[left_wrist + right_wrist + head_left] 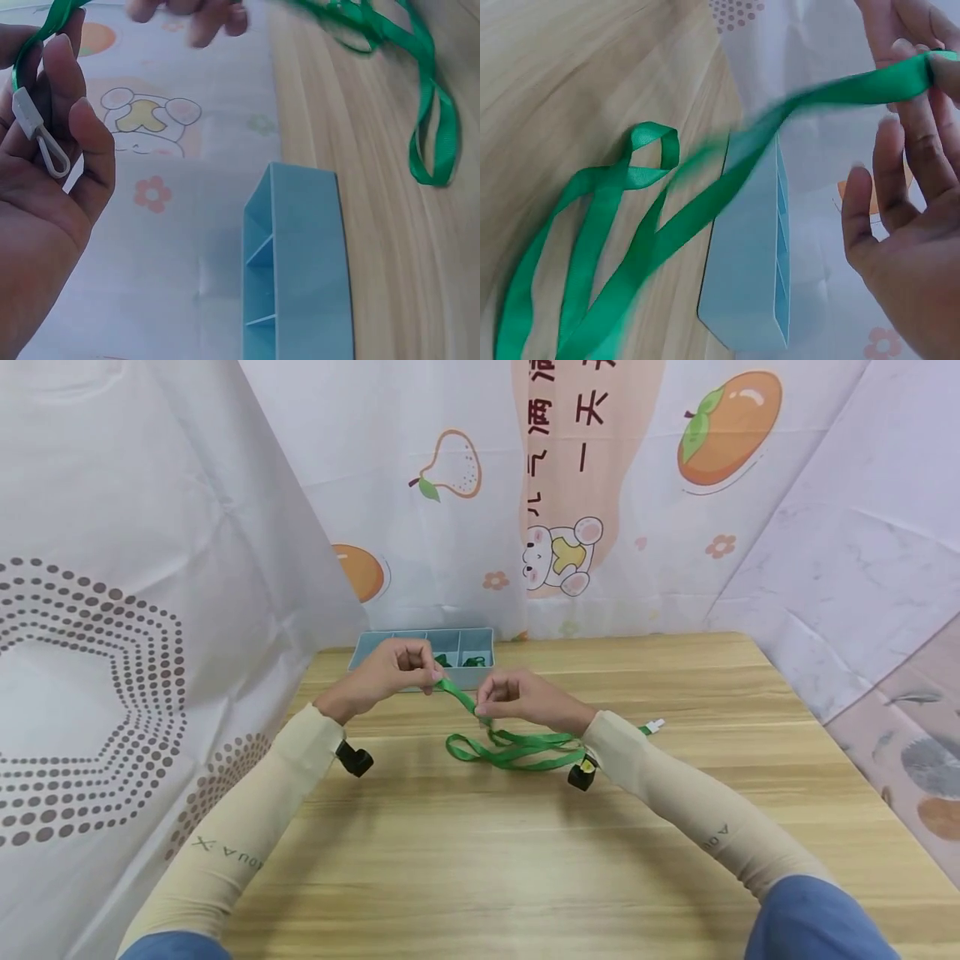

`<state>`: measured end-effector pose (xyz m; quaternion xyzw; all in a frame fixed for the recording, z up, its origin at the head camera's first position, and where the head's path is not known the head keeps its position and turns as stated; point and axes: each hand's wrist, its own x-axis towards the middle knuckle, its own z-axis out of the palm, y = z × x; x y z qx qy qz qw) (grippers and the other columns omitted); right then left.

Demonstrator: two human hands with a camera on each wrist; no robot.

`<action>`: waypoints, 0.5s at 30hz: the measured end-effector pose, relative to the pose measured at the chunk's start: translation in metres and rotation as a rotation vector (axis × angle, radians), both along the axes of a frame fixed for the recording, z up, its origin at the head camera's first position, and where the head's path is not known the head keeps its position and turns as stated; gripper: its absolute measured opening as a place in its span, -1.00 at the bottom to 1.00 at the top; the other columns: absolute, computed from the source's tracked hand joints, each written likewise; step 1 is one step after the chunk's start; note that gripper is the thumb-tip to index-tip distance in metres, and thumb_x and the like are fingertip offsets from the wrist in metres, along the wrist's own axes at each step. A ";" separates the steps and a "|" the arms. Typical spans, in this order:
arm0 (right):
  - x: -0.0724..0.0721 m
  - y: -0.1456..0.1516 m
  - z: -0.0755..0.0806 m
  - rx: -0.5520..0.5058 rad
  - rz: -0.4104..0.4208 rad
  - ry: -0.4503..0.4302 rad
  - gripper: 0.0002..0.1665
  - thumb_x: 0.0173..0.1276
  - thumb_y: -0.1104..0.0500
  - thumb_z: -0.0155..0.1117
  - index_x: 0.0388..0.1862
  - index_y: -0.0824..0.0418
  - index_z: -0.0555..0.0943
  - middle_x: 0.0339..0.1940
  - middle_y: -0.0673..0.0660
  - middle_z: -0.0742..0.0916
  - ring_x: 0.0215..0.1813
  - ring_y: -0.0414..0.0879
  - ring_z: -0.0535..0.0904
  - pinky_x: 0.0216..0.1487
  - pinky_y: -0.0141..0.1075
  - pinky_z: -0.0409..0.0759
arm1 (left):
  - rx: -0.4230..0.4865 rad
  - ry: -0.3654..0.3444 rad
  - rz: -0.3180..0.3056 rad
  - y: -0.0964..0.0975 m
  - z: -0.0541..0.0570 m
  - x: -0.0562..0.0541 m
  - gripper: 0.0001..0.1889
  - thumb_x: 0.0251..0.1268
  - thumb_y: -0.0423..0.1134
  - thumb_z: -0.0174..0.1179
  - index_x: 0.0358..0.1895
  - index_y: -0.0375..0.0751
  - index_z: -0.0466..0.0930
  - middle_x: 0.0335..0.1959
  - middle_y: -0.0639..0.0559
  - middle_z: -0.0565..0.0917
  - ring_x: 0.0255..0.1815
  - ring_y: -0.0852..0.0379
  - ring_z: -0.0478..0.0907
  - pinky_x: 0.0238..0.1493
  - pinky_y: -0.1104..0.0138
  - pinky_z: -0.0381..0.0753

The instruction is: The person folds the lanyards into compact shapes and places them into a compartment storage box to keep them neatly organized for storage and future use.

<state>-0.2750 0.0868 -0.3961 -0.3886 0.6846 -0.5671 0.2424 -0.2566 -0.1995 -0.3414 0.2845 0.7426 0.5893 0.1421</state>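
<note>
A green lanyard [517, 760] lies in loose loops on the table, with one stretch lifted between the two hands. My left hand [390, 677] pinches the raised ribbon; in the left wrist view a white plastic clip [30, 112] with a small loop hangs against its curled fingers. Close by on the right, my right hand [525, 697] pinches the same ribbon between thumb and finger, its other fingers loosely bent in the right wrist view. Another white end piece [656, 725] shows on the table beyond the right forearm.
Behind the left hand, a light blue divided box [476, 677] stands near the table's back edge. Small dark green items [475, 662] lie in its right-hand compartments. A printed white curtain [450, 552] hangs behind the wooden table [480, 860].
</note>
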 end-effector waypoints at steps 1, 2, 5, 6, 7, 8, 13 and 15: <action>0.000 0.002 -0.001 0.008 0.015 -0.019 -0.84 0.53 0.13 0.33 -0.08 0.21 0.69 -0.11 0.21 0.75 -0.05 0.11 0.63 0.15 -0.01 0.58 | 0.007 0.003 0.004 0.000 0.002 0.000 -0.82 0.46 -0.37 0.27 -0.35 -0.34 0.55 -0.35 -0.15 0.73 0.00 -0.17 0.69 0.04 0.08 0.66; 0.001 0.004 -0.001 0.019 0.027 -0.034 -0.83 0.53 0.12 0.33 -0.06 0.20 0.70 -0.10 0.21 0.75 -0.04 0.10 0.63 0.16 -0.02 0.58 | 0.009 0.008 0.010 -0.001 0.003 0.000 -0.82 0.47 -0.37 0.27 -0.35 -0.34 0.54 -0.34 -0.15 0.73 0.00 -0.17 0.69 0.04 0.08 0.66; 0.002 0.011 -0.003 0.048 0.047 -0.077 -0.78 0.51 0.11 0.36 0.01 0.20 0.72 -0.06 0.16 0.74 0.01 0.02 0.61 0.18 -0.05 0.57 | 0.006 0.021 0.038 -0.004 0.007 -0.002 -0.82 0.48 -0.36 0.26 -0.35 -0.31 0.54 -0.31 -0.14 0.72 0.02 -0.10 0.68 0.03 0.08 0.66; 0.002 0.013 -0.004 0.050 0.053 -0.096 -0.75 0.50 0.12 0.36 0.05 0.21 0.72 -0.09 0.16 0.74 -0.03 0.02 0.60 0.17 -0.06 0.56 | 0.005 0.022 0.048 -0.006 0.009 -0.002 -0.82 0.48 -0.37 0.26 -0.35 -0.30 0.54 -0.29 -0.14 0.72 -0.01 -0.08 0.68 0.04 0.09 0.66; 0.003 0.015 -0.004 0.059 0.054 -0.109 -0.70 0.49 0.12 0.38 0.11 0.21 0.71 -0.12 0.15 0.74 -0.06 0.01 0.60 0.14 -0.09 0.56 | 0.003 0.028 0.059 -0.007 0.010 -0.002 -0.82 0.48 -0.37 0.25 -0.36 -0.30 0.54 -0.26 -0.13 0.73 -0.04 -0.06 0.68 0.03 0.10 0.66; 0.003 0.016 -0.004 0.069 0.054 -0.120 -0.65 0.47 0.10 0.39 0.16 0.21 0.69 -0.15 0.14 0.74 -0.08 -0.01 0.59 0.12 -0.11 0.56 | 0.001 0.033 0.070 -0.009 0.011 -0.003 -0.82 0.48 -0.38 0.25 -0.36 -0.29 0.55 -0.24 -0.12 0.74 -0.08 -0.05 0.68 0.03 0.10 0.66; 0.005 0.018 -0.002 0.097 0.062 -0.125 -0.52 0.46 0.05 0.41 0.26 0.23 0.63 -0.19 0.22 0.73 -0.13 -0.02 0.59 0.08 -0.11 0.53 | 0.000 0.049 0.084 -0.014 0.016 -0.003 -0.82 0.48 -0.36 0.26 -0.37 -0.28 0.57 -0.15 -0.10 0.76 -0.23 -0.03 0.67 0.09 0.12 0.61; 0.006 0.019 -0.001 0.088 0.081 -0.118 -0.63 0.49 0.06 0.38 0.13 0.25 0.67 -0.17 0.32 0.70 -0.09 0.05 0.59 0.13 -0.09 0.53 | 0.004 0.050 0.078 -0.016 0.018 -0.003 -0.82 0.49 -0.35 0.26 -0.37 -0.27 0.58 -0.15 -0.09 0.75 -0.23 -0.03 0.66 0.13 0.12 0.58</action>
